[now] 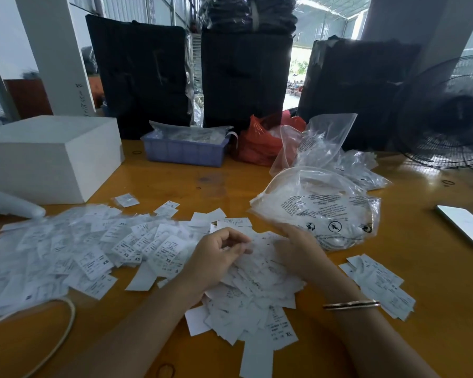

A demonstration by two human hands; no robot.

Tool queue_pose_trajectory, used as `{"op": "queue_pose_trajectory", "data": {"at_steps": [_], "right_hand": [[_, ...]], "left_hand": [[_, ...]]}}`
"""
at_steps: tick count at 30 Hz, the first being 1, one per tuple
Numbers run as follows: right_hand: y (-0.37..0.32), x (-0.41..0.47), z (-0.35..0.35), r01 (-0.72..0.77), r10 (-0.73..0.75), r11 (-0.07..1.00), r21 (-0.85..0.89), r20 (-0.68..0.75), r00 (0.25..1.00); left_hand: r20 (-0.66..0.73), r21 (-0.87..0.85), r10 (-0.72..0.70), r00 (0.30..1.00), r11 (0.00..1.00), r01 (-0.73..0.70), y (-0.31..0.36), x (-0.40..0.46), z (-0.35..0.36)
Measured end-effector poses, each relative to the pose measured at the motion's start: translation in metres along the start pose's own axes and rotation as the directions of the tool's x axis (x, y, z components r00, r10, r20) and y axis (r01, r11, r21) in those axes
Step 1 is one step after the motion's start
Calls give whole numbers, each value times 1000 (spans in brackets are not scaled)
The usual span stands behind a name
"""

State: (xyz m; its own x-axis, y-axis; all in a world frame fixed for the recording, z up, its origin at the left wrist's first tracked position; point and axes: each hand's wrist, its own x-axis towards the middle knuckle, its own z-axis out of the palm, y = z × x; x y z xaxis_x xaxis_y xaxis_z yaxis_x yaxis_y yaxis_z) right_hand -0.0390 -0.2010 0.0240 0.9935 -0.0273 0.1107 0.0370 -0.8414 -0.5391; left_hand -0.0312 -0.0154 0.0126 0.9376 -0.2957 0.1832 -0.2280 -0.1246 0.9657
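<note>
A heap of small white printed size labels [251, 290] lies in front of me on the orange table [175, 184]. My left hand [216, 257] hovers over the heap, its fingers curled, thumb and fingertips close together around a thin label edge. My right hand [301, 249] lies on the heap's right side, fingers down among the labels, a bangle [351, 304] on the wrist. A wider spread of labels [74, 249], some marked XS, covers the table to the left. A smaller stack of labels [380, 285] sits at the right.
A clear printed plastic bag [320, 214] lies just beyond my right hand, more bags behind it. A white box [49, 156] stands at the left, a blue basket [183, 151] and red bag [260, 143] at the back, a fan [448, 115] and phone [464, 225] on the right, a white cable [60, 334] front left.
</note>
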Motion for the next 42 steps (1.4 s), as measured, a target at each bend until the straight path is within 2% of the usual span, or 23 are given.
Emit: {"op": "queue_pose_trajectory", "data": {"at_steps": [3,6,10,14,19,25,28,31,37,42], "right_hand": [[2,-3,0,0,26,988,-157,158,987],[-2,-8,1,43,-36,992,-117,61,998],[-4,-7,6,95,-100,989,-111,-41,994],[-3,-6,12,127,-133,978,-168,-28,991],[0,-7,14,113,-87,966,-233,116,989],[-2,-7,11,131,-127,978,-162,36,991],[-4,-8,9,144,-150,981,-132,-38,988],[-6,-7,8,157,-172,978,-137,-98,980],[-11,-8,10,195,-232,956,-217,-158,960],[-18,-11,10,223,-237,971,-82,-321,917]], "left_hand": [[-44,-34,0,999,999,-1,1,2,-4],[-147,-69,-59,987,996,49,-2,5,-17],[-198,61,-34,980,997,47,-9,9,-30],[-228,189,25,973,982,19,-12,10,-40],[-232,362,32,972,931,56,-15,11,-56],[-276,459,124,953,889,17,-11,9,-64],[-316,404,193,929,913,-53,-4,8,-59],[-291,242,169,942,965,-99,1,5,-46],[-228,-1,35,973,999,-36,2,4,-29],[-239,-71,-40,970,997,24,-1,6,-26]]}}
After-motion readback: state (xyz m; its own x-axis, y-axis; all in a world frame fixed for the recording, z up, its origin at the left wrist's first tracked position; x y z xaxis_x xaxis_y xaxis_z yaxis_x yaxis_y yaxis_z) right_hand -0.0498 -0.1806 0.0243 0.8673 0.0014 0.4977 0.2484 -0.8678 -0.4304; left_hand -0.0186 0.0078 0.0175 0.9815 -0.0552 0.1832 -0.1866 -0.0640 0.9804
